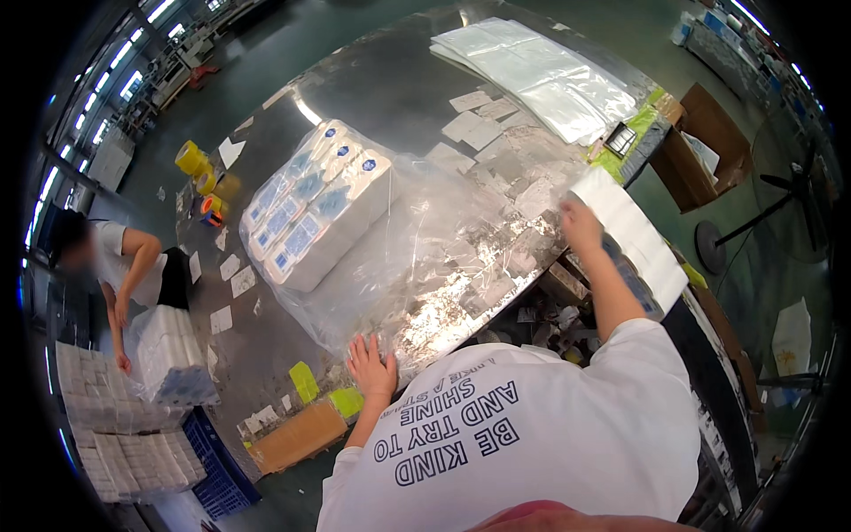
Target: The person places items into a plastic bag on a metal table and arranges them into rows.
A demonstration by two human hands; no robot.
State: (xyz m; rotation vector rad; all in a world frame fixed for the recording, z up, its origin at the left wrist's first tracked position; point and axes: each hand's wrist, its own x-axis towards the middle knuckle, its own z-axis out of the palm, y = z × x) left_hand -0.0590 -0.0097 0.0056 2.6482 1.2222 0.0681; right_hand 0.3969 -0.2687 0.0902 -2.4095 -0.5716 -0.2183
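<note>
A large clear plastic bag (425, 235) lies on the metal table, around a block of white paper packs (330, 222) with blue printing. My left hand (372, 368) lies with its fingers spread at the table's near edge, touching the bag's near side. My right hand (581, 226) is at the table's right edge, beside a long white pack (634, 226) that has a printed end towards me. Its fingers are curled and slightly blurred, so their grip does not show clearly.
Flat clear bags (541, 75) are stacked at the far right. Yellow tape rolls (195, 164) stand on the left edge. A co-worker (124, 257) handles a wrapped bundle (173, 355) above a blue crate (217, 461). An open cardboard box (709, 146) and a fan (780, 186) are to the right.
</note>
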